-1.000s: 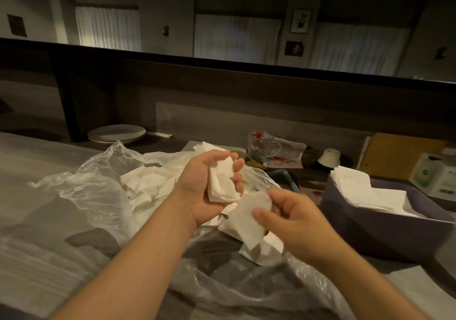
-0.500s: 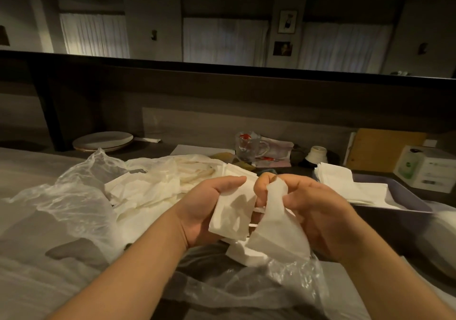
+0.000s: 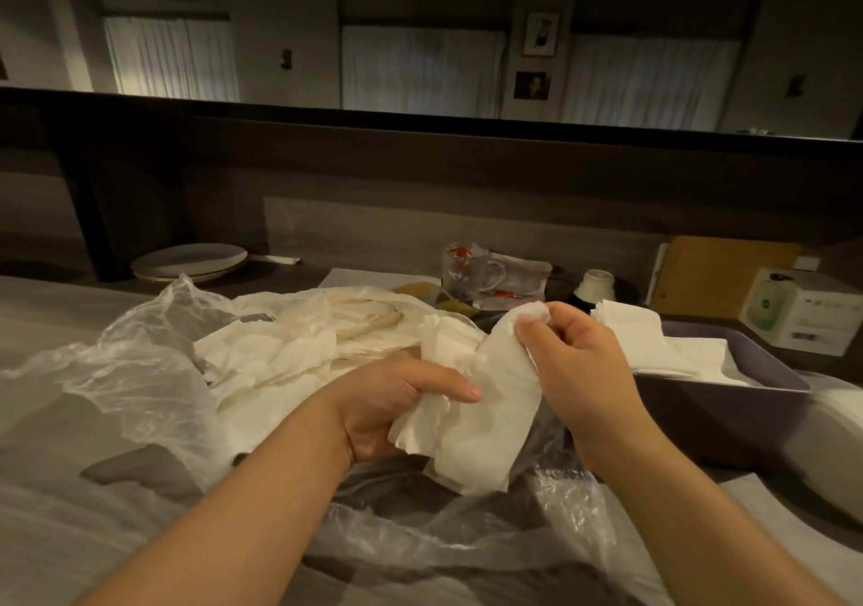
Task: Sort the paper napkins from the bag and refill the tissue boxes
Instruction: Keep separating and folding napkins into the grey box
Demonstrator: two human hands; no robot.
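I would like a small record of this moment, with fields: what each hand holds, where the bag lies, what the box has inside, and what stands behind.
left hand: the left hand grips a crumpled bunch of napkins
right hand: the right hand pinches the top of one hanging napkin
bag: the clear plastic bag lies open on the table, loose napkins inside
box: the dark tissue box, at right, holds stacked white napkins
behind: plates, a glass mug, a white carton
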